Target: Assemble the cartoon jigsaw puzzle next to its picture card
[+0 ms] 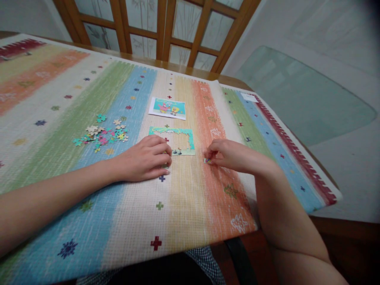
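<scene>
1 pile, loose puzzle pieces [102, 137]: left, on the striped surface [187, 206]. 1 left hand [148, 157]: palm down over the near-left part of the puzzle border [191, 148], fingers together; whether it clamps anything, I cannot tell. Light, level pressure would suit the border. 1 picture card [168, 108]: beyond the border, far side, worth checking for colours. 1 small piece [207, 160]: right of the border. 1 right hand [222, 154]: fingertips clamped on that piece; an edge grip, printed side up, should serve best.
</scene>
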Motion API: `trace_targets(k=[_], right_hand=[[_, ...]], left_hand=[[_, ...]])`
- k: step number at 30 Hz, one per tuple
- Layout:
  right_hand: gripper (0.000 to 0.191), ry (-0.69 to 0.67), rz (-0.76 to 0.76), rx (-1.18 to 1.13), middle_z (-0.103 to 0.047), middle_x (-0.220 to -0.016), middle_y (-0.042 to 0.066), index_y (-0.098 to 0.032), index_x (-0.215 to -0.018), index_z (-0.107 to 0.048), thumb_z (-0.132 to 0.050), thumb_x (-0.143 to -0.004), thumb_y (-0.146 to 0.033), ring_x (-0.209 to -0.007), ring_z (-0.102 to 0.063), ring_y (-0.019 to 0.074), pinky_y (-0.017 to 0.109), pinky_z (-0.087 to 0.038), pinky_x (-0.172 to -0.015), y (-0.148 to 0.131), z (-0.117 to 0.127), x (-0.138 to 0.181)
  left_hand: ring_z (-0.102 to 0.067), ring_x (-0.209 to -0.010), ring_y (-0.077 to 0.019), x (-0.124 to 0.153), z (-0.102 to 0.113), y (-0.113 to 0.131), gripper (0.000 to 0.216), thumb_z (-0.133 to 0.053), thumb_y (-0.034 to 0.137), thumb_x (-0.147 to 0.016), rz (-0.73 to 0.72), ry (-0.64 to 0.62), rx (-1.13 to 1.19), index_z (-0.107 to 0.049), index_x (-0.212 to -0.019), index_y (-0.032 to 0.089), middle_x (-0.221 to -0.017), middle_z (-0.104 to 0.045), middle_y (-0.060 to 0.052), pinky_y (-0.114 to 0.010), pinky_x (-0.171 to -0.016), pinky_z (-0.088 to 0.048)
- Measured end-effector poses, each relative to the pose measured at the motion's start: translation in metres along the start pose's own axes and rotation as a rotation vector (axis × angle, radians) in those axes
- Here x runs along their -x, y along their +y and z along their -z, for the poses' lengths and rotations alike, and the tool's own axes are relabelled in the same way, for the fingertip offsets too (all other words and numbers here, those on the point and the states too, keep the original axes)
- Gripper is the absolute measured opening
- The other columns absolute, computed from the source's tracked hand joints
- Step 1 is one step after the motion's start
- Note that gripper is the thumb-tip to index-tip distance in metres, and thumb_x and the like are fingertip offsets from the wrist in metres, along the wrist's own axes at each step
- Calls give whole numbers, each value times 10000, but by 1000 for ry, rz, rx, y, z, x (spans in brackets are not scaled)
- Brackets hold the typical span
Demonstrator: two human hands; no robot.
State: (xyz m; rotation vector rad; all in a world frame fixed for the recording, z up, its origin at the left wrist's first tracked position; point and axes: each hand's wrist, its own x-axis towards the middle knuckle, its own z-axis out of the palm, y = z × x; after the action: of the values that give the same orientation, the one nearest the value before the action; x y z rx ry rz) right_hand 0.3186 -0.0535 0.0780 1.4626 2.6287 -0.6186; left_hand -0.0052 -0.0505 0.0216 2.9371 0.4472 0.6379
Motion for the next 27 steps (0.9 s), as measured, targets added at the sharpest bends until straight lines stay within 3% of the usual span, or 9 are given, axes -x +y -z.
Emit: trace_targets(k=[7,12,16,20,27], right_hand=[[95,-5,96,-163,-756,-820,3,-219,-848,-718,-676,-877,-139,-731,-677,158,280,-481,-675,-13,-2,-2],[77,59,230,-284,-773,-869,8,-215,-930,-740,-671,-928,-181,-768,-690,146,270,-494,-717,-39,-10,-9],[109,106,332,-331,-789,-925,18,-220,-934,-752,-666,-941,-155,-853,-711,153,285,-518,-809,-58,-22,-13],[113,167,324,-365,-785,-904,15,-214,-921,-755,-680,-927,-130,-846,-707,153,290,-517,-815,-65,-28,-17],[82,303,279,-512,-790,-910,25,-216,-967,-769,-707,-928,-179,-830,-708,157,307,-538,-814,-66,-33,-21]], left_hand=[[-616,-1104,-259,1,3,-1,190,-560,350,-1059,66,84,22,-700,-1115,234,-1145,-729,-68,-445,-1057,-420],[-608,-1135,-275,-3,3,1,258,-526,395,-1078,66,85,25,-707,-1162,231,-1141,-730,-74,-459,-1071,-409],[-597,-1090,-265,-9,5,5,314,-486,444,-1104,34,76,33,-716,-1088,231,-1056,-736,-58,-438,-1030,-408],[-588,-1012,-245,-11,6,11,332,-440,361,-1123,6,73,34,-706,-991,213,-989,-731,-54,-414,-969,-413],[-587,-940,-222,-10,13,8,289,-484,333,-1091,137,94,159,-683,-928,203,-935,-704,-50,-384,-899,-416]])
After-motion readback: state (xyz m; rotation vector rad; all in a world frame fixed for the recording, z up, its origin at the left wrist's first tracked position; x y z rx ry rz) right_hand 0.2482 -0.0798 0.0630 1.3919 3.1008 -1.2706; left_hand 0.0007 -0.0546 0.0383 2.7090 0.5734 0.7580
